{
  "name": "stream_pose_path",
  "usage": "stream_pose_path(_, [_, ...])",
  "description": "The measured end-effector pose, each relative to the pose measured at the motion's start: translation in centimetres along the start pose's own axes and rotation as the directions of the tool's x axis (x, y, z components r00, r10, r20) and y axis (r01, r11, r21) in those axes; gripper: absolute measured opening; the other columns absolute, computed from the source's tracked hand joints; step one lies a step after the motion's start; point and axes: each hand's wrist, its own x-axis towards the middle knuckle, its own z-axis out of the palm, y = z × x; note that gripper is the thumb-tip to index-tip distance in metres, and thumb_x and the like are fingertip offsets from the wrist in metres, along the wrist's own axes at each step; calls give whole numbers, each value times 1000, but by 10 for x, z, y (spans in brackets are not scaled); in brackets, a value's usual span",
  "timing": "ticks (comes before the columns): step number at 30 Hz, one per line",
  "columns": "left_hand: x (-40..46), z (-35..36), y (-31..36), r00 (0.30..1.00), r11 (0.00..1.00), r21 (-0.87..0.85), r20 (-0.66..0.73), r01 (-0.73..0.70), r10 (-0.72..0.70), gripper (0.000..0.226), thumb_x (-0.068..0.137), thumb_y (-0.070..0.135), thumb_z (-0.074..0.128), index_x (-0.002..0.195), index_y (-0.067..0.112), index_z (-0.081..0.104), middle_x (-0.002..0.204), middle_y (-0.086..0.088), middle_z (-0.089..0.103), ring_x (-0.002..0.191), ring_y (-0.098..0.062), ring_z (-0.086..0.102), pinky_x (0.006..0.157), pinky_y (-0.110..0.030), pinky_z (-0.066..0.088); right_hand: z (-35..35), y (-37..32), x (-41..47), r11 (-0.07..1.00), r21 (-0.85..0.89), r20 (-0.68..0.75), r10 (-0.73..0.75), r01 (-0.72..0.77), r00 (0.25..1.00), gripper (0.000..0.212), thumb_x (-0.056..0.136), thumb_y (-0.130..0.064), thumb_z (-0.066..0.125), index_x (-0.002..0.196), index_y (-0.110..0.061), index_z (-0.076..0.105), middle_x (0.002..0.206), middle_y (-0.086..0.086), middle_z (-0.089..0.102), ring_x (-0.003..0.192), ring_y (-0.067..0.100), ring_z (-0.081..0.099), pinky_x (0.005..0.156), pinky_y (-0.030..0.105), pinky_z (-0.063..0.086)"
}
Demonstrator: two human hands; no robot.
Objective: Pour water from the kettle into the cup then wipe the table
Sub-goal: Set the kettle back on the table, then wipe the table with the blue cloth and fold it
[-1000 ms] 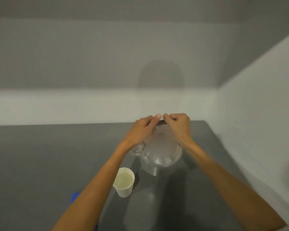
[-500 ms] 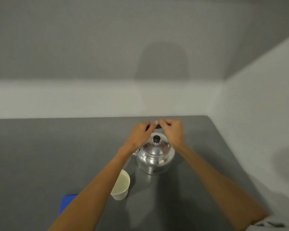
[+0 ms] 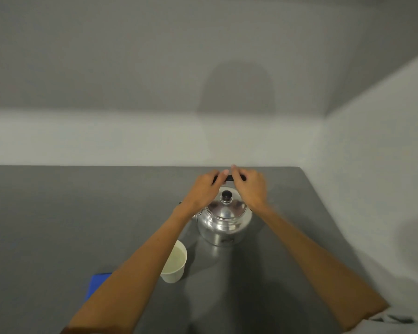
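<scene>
A shiny metal kettle with a black lid knob stands upright on the dark grey table, near its far right corner. Its black handle arches over the lid. My left hand and my right hand both grip that handle, fingertips nearly touching at its top. A white paper cup with water in it stands in front of the kettle to the left, partly hidden behind my left forearm. A blue cloth lies left of the cup, half covered by the same forearm.
Pale walls close the table at the back and along the right side. The kettle stands close to that corner. The table's grey surface stretches away to the left.
The kettle was lifted and blurred a second ago; it now stands sharp and upright on the table, farther from me. Both hands have stayed on the handle.
</scene>
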Motion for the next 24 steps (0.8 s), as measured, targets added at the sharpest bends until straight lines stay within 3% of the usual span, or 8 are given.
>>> stream_pose_path(3, [-3,-5,8,999,997,62,-20,-39,40,40,96,43,38,79,11,56,75,-1,57,74,-16,54,69,-29,40,-13,-7,-1,985,-146,73,-76,86,994,55,96,-49,36,64,-11,60,49,4,55,48,18,51,52,29,40])
stream_pose_path(6, [-9,-18,22,997,990,126,-42,-62,68,36,97,42,37,94,13,60,93,-6,59,89,-17,49,87,-38,43,-35,-27,-1,976,-124,112,-167,181,980,52,96,-48,37,73,-9,61,59,4,60,55,18,55,59,32,45])
stream_pose_path(9, [-24,-40,43,991,983,155,-76,-97,109,39,96,42,39,110,12,60,109,-9,57,104,-24,50,95,-41,41,-60,-61,-2,967,-47,154,-241,250,958,44,97,-42,41,94,-6,65,88,11,72,83,25,66,80,36,53])
stream_pose_path(13, [-70,-74,64,975,975,176,-149,-138,166,30,95,37,45,109,15,61,105,1,52,107,-22,49,88,-30,38,-89,-120,-21,946,64,257,-322,317,911,26,95,-36,48,102,-16,64,93,-2,71,86,10,64,80,20,50])
stream_pose_path(15, [-107,-92,61,975,978,176,-166,-117,146,24,94,32,48,108,17,61,105,3,49,104,-17,47,84,-25,36,-94,-147,-45,939,124,404,-343,321,848,21,93,-36,50,99,-22,64,88,-8,71,79,3,66,73,14,50])
stream_pose_path(19, [-192,-116,28,977,981,186,-214,61,-21,21,92,23,53,108,12,61,107,-4,51,101,-23,52,88,-29,41,-65,-179,-111,945,162,705,-312,284,637,15,92,-37,53,96,-26,63,84,-12,69,74,-1,65,67,13,51])
stream_pose_path(21, [-234,-119,0,957,952,217,-238,216,-163,21,90,17,57,108,7,62,109,-13,55,102,-29,53,93,-33,40,-27,-183,-143,942,124,790,-284,311,544,17,92,-33,55,102,-22,63,87,-13,65,76,0,61,71,15,48])
stream_pose_path(24, [-288,-109,-41,897,869,250,-236,428,-374,28,88,14,61,113,2,61,115,-22,59,112,-34,50,102,-39,35,39,-179,-180,944,77,873,-219,320,436,22,93,-22,54,110,-10,60,106,3,66,96,18,60,86,27,44])
